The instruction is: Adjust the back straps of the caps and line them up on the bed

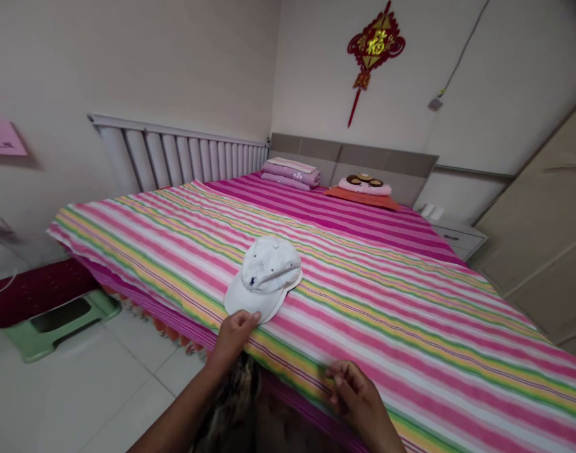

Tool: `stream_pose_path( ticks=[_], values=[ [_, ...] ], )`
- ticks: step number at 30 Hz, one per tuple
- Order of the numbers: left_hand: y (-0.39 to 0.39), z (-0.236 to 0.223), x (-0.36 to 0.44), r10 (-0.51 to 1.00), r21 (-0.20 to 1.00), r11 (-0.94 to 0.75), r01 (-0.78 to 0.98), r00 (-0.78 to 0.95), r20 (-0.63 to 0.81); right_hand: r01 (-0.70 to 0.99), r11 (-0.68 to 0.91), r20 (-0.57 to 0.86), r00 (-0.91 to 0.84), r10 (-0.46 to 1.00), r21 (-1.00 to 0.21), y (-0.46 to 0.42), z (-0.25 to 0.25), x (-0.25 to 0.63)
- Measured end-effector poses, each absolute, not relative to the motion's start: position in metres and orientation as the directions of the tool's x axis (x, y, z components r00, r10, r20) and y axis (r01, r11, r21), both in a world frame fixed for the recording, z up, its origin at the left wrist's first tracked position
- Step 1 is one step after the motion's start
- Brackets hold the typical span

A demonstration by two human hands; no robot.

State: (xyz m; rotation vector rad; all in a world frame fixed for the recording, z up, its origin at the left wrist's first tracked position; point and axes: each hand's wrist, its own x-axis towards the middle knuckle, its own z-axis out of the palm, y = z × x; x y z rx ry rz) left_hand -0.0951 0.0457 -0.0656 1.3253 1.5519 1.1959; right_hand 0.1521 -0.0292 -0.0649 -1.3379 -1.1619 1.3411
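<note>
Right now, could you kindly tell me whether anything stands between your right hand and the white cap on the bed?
Nothing visible stands in the way. Your right hand rests on the striped bedspread, and only that bare cloth lies between it and the white cap. Your left hand is at the brim, beside that path.

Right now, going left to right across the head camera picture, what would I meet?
A red cushion, then a white baseball cap, then the right hand, then a white bedside cabinet.
</note>
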Motion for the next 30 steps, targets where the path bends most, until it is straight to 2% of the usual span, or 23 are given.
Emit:
stream_pose_path(
  ticks=[2,4,8,12,18,21,26,30],
  values=[
    [0.052,-0.072,-0.117,0.902,0.969,0.021,0.246,-0.424,0.088,0.060,-0.175,-0.178,-0.040,0.983,-0.983,-0.029,-0.072,0.152],
    [0.058,-0.076,-0.132,0.848,0.992,0.061,0.115,-0.530,0.010,0.083,-0.187,-0.191,-0.047,0.980,-0.979,-0.030,-0.078,0.151],
    [0.064,-0.080,-0.140,0.905,0.938,0.207,-0.279,-0.309,-0.292,0.119,-0.183,-0.192,-0.073,0.979,-0.976,-0.032,-0.089,0.147],
    [0.064,-0.080,-0.140,0.874,0.825,0.237,-0.513,-0.259,-0.412,0.139,-0.211,-0.226,-0.102,0.969,-0.968,-0.036,-0.093,0.144],
    [0.067,-0.079,-0.135,0.796,0.680,0.296,-0.671,-0.220,-0.564,0.139,-0.252,-0.273,-0.164,0.948,-0.958,-0.041,-0.086,0.140],
    [0.066,-0.077,-0.129,0.782,0.627,0.296,-0.720,-0.194,-0.593,0.151,-0.253,-0.278,-0.170,0.946,-0.956,-0.043,-0.090,0.139],
    [0.060,-0.065,-0.122,0.795,0.601,0.253,-0.758,-0.191,-0.576,0.116,-0.282,-0.299,-0.165,0.940,-0.952,-0.048,-0.099,0.139],
    [0.058,-0.045,-0.119,0.869,0.599,0.186,-0.778,-0.154,-0.470,0.111,-0.286,-0.302,-0.174,0.937,-0.952,-0.050,-0.104,0.138]
  ],
)
